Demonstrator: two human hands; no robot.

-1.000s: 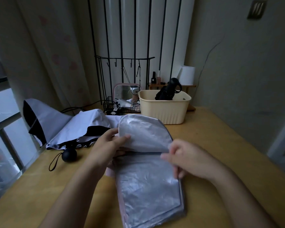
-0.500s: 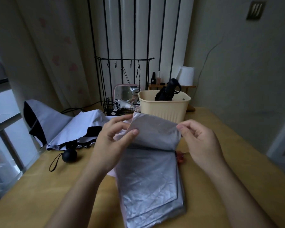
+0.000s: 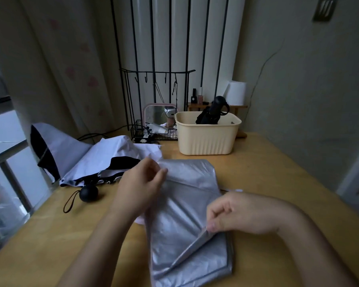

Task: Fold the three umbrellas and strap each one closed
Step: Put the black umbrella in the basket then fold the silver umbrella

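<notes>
Right now the silver umbrella (image 3: 187, 220) lies flat on the wooden table (image 3: 278, 172), straight before the person. The left hand (image 3: 141, 187) pinches a fold of its cloth at the far left corner, and the right hand (image 3: 238, 214) pinches a flap at the right edge, lifting it slightly. A white-and-black umbrella (image 3: 95, 158) lies loose to the left. A black umbrella (image 3: 211, 114) stands folded in the cream basket (image 3: 207, 139).
</notes>
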